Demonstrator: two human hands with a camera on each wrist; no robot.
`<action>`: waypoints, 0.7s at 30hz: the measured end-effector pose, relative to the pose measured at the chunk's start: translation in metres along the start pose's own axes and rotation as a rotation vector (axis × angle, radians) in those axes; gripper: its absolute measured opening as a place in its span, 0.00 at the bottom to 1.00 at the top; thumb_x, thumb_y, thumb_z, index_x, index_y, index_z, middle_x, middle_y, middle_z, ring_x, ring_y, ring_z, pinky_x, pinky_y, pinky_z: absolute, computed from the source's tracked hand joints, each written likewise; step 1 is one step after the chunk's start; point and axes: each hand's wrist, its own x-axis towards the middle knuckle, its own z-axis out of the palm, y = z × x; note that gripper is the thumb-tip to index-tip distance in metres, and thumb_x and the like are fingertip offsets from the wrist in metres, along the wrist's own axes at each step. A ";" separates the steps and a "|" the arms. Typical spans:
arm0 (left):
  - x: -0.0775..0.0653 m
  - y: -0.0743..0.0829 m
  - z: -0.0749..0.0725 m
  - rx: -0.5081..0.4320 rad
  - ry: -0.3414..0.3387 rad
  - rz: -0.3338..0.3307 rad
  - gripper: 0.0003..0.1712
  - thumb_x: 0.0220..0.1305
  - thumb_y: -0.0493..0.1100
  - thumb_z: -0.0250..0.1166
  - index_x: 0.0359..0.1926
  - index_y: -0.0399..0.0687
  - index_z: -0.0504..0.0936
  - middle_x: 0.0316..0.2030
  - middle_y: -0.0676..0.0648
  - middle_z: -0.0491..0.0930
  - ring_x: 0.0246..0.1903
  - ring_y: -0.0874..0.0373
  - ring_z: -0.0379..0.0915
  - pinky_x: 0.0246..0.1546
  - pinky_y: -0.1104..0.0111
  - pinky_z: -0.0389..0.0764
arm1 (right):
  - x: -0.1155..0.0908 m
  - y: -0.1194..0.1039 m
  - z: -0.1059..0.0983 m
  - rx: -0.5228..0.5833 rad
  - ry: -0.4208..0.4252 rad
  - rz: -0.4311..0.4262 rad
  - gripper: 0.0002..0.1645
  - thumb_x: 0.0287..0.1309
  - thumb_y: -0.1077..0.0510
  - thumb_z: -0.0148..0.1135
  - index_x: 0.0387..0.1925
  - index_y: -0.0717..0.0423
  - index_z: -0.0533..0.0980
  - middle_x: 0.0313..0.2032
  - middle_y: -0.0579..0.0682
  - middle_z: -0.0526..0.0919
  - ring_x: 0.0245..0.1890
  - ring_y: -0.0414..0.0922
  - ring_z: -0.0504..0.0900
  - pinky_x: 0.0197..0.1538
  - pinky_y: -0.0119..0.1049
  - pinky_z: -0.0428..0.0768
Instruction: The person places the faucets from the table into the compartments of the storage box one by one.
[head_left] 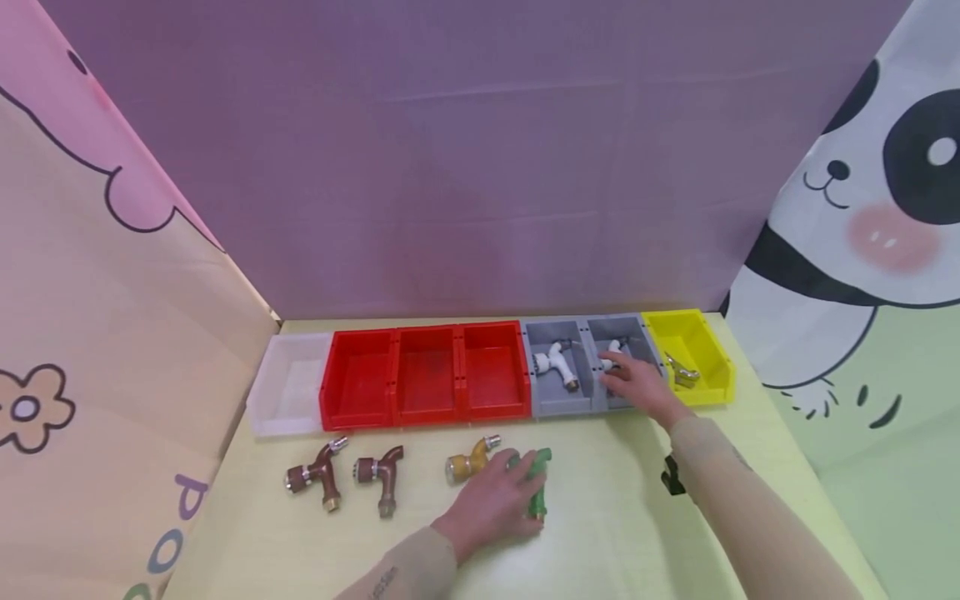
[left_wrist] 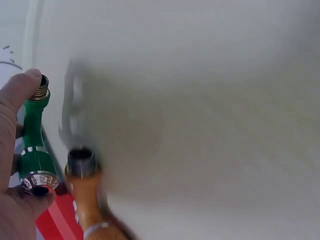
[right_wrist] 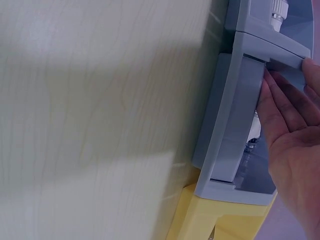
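My left hand (head_left: 495, 504) grips a green tap (head_left: 538, 492) low over the table. In the left wrist view, one digit lies at the threaded brass end of the green tap (left_wrist: 34, 125). A yellow-orange tap (head_left: 468, 462) lies just left of that hand. My right hand (head_left: 633, 382) reaches into the right grey bin (head_left: 637, 329), its fingers extended near the side wall. Inside that bin is a white tap (right_wrist: 255, 129), partly hidden by the hand. Another white tap (head_left: 557, 363) lies in the left grey bin (head_left: 562, 406).
Two brown taps (head_left: 321, 475) lie at the table's left. Along the back stand a white bin (head_left: 288, 375), three red bins (head_left: 427, 375) and a yellow bin (head_left: 712, 367) with a silvery metal tap (head_left: 682, 373). A small black object (head_left: 672, 477) shows beside the right forearm.
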 end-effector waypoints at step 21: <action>0.015 -0.061 -0.039 0.008 0.033 -0.060 0.46 0.60 0.61 0.74 0.76 0.58 0.68 0.77 0.47 0.59 0.73 0.43 0.57 0.59 0.57 0.81 | 0.000 -0.002 -0.002 0.012 -0.014 0.029 0.36 0.74 0.46 0.58 0.77 0.49 0.62 0.68 0.64 0.74 0.64 0.62 0.76 0.63 0.57 0.78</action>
